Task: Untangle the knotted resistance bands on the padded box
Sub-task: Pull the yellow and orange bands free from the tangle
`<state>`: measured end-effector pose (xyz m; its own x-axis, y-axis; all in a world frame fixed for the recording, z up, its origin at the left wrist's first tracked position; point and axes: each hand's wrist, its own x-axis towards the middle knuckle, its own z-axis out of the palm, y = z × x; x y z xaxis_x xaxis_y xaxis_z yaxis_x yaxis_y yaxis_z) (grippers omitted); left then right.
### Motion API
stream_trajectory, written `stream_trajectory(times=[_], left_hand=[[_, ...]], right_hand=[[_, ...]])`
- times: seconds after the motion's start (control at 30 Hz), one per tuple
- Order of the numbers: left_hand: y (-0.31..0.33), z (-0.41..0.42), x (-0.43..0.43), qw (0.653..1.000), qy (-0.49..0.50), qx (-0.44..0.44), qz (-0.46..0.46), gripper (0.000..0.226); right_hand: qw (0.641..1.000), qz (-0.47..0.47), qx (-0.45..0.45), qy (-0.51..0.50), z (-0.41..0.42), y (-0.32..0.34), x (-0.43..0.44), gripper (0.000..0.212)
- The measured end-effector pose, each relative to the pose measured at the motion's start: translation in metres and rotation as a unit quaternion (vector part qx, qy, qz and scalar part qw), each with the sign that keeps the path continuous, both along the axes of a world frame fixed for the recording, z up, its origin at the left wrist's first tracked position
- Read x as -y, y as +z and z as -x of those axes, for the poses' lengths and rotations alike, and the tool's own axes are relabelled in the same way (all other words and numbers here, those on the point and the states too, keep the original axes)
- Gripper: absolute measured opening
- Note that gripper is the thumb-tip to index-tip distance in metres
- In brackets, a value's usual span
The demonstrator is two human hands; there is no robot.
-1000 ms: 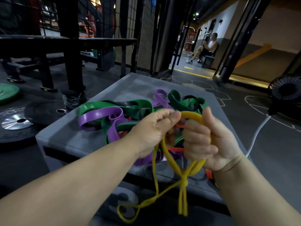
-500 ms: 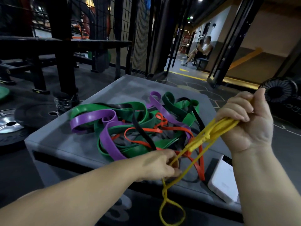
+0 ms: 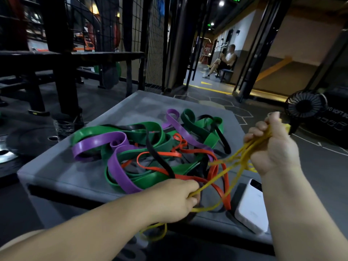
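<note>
Low on the gym floor, a grey padded box (image 3: 79, 172), its flat top carrying a loose heap of resistance bands (image 3: 150, 153). Widest in the heap, the green band (image 3: 156, 131) and the purple band (image 3: 98, 143), looped over each other toward the left; thinner, the black band (image 3: 160, 159) and the orange band (image 3: 216, 172), threaded across the middle and spilling toward the near right corner. On that corner, just beside the orange loop, a flat white device (image 3: 250, 208).

Right hand (image 3: 273, 146) raised beside the box's right edge, clenched round a gathered bunch of the yellow band (image 3: 261, 138). Left hand (image 3: 175, 200) low at the near edge, fingers curled and pinching a strand of the same band.

Thin, pulled taut between the two hands in several strands, crossing over the orange loop; a slack yellow loop hanging below the left hand, off the front of the box.
</note>
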<state>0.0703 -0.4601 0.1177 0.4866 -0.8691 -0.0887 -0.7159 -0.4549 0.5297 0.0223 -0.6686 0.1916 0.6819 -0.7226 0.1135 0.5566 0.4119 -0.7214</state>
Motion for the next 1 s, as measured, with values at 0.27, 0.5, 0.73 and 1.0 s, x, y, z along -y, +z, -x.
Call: stream_trajectory(times=[0.27,0.5,0.73,1.0], left_hand=[[0.017,-0.003,-0.008,0.953,-0.061,0.164,0.249,0.024],[0.020,-0.014,-0.011,0.919,-0.021,0.114,0.377,0.013],[0.032,-0.032,-0.023,0.909,0.095,0.118,0.389,0.036],[0.031,-0.037,-0.019,0.899,0.009,-0.046,0.436,0.022]], right_hand=[[0.956,0.147,-0.181,0.175,-0.002,-0.014,-0.045,0.026],[0.878,0.257,-0.219,0.338,-0.004,-0.027,-0.081,0.041],[0.828,0.290,-0.274,0.395,0.001,-0.022,-0.078,0.051],[0.761,0.221,-0.196,0.577,0.003,-0.028,-0.068,0.045]])
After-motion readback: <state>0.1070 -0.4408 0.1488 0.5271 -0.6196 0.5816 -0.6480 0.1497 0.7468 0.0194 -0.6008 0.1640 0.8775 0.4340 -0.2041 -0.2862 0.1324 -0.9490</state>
